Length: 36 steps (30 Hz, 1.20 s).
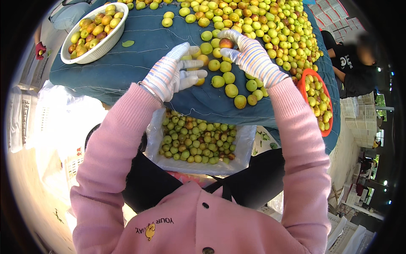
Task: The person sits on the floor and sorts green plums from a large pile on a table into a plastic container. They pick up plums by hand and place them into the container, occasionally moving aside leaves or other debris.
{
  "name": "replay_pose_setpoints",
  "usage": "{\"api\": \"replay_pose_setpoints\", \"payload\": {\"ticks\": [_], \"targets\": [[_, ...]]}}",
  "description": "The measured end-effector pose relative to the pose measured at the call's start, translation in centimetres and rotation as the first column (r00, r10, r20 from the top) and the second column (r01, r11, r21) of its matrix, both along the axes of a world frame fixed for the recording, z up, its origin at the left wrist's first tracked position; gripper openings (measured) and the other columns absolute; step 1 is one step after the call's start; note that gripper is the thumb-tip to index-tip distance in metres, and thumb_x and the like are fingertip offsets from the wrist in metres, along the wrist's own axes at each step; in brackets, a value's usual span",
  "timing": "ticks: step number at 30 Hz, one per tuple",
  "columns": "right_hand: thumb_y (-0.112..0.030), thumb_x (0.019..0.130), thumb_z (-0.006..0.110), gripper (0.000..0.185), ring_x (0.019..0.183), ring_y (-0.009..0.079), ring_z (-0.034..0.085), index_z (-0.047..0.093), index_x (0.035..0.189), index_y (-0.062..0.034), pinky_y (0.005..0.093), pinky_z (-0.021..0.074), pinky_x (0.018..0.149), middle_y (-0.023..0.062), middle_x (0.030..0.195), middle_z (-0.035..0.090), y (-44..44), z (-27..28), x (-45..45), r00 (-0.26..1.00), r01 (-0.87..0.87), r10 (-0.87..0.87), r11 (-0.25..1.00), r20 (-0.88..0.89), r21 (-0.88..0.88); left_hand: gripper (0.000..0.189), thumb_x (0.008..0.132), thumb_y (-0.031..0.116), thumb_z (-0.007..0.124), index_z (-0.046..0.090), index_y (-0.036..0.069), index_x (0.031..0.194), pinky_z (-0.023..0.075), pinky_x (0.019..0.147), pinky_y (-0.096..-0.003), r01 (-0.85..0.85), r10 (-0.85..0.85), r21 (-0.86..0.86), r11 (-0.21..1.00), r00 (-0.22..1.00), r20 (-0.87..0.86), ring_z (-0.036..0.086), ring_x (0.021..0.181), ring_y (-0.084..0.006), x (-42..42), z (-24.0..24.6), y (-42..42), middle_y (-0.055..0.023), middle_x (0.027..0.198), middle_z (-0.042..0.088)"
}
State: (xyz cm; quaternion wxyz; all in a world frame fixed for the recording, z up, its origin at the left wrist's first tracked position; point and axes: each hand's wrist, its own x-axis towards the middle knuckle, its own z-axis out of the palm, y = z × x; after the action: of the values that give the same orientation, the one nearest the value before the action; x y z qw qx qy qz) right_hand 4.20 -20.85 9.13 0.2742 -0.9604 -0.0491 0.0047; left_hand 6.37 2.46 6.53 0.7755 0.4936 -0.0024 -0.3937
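My left hand (pixel 174 71), in a striped knit glove, is over the near part of the blue quilted cloth (pixel 142 68). Its fingers are apart, with a few yellow-green jujubes (pixel 204 59) partly hidden behind them; whether they touch is unclear. In a matching glove, my right hand (pixel 250 54) pinches a red-brown jujube (pixel 226 43) between thumb and fingers. Loose jujubes (pixel 231 90) lie scattered below and between the hands. Beyond them spreads a large heap of green, yellow and reddish jujubes (pixel 272 33).
A white plastic basket (pixel 119 35) of jujubes stands at the far left, near a loose leaf (pixel 128 43). On the right is an orange basket (pixel 330 122). Between my knees sits a plastic-lined crate (pixel 245 152) of jujubes. A person (pixel 352 66) is at the right; another's gloved hand (pixel 40 50) shows left.
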Motion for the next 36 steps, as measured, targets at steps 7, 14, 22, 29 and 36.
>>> {"api": "replay_pose_setpoints", "payload": {"ticks": [7, 14, 22, 29, 36], "targets": [[-0.059, 0.102, 0.031, 0.074, 0.101, 0.0217, 0.063, 0.043, 0.14, 0.0033, 0.031, 0.0575, 0.083, 0.016, 0.117, 0.061, 3.2, 0.8, -5.8, 0.911, 0.367, 0.249, -0.121, -0.33, 0.922, 0.026, 0.1, 0.015, 0.054, 0.059, -0.001, 0.12, 0.0591, 0.055, -0.0239, -0.251, 0.058, -0.517, 0.818, 0.931, -0.359, 0.069, 0.078, -0.0221, -0.7, 1.6, 11.6, -0.0173, 0.106, 0.069], [-0.025, 0.094, 0.064, 0.061, 0.123, 0.0317, 0.055, 0.038, 0.145, -0.0022, 0.0393, 0.0476, 0.104, 0.0163, 0.138, 0.048, 3.5, -2.3, -11.3, 0.907, 0.305, 0.288, 0.054, -0.307, 0.951, 0.024, 0.093, 0.004, 0.056, 0.065, -0.005, 0.114, 0.0641, 0.078, -0.0282, -0.996, 0.988, -0.013, 0.09, 0.091, -0.128, 0.065, 0.109, -0.0286, 3.7, -6.9, 49.3, -0.0181, 0.116, 0.066], [-0.006, 0.089, 0.067, 0.034, 0.086, 0.0139, 0.062, 0.056, 0.121, -0.0053, 0.0302, 0.0525, 0.079, 0.0079, 0.103, 0.062, 3.8, -2.9, -14.9, 0.961, 0.073, 0.081, 0.847, -0.263, 0.526, 0.057, 0.102, 0.043, 0.038, 0.044, 0.001, 0.141, 0.0498, 0.102, -0.0381, -0.957, 0.942, 0.282, -0.068, 0.031, 0.335, 0.056, 0.121, -0.0234, 2.6, -10.3, 54.3, -0.0137, 0.14, 0.051], [-0.024, 0.085, 0.075, 0.043, 0.097, 0.0347, 0.064, 0.056, 0.119, -0.0049, 0.0417, 0.0517, 0.087, 0.0186, 0.109, 0.064, 5.4, -5.6, -16.6, 0.903, -0.234, 0.278, 0.958, -0.327, 0.167, 0.045, 0.101, 0.031, 0.054, 0.053, 0.001, 0.134, 0.0485, 0.082, -0.0218, -0.22, 0.166, 0.014, 0.975, 0.773, 0.612, 0.059, 0.094, -0.0092, -1.7, -0.1, 13.6, -0.0077, 0.115, 0.063], [0.016, 0.076, 0.043, 0.064, 0.116, 0.0303, 0.059, 0.054, 0.134, -0.0087, 0.0361, 0.0484, 0.1, 0.0193, 0.126, 0.057, -7.1, -2.7, -12.6, 0.872, 0.474, -0.488, 0.833, -0.026, 0.286, 0.046, 0.093, 0.011, 0.058, 0.049, 0.01, 0.137, 0.0511, 0.083, -0.0269, 0.164, -0.3, 0.346, 0.924, 0.871, 0.388, 0.059, 0.093, -0.0126, -7.3, -1.9, -3.6, -0.0084, 0.117, 0.056]]}}
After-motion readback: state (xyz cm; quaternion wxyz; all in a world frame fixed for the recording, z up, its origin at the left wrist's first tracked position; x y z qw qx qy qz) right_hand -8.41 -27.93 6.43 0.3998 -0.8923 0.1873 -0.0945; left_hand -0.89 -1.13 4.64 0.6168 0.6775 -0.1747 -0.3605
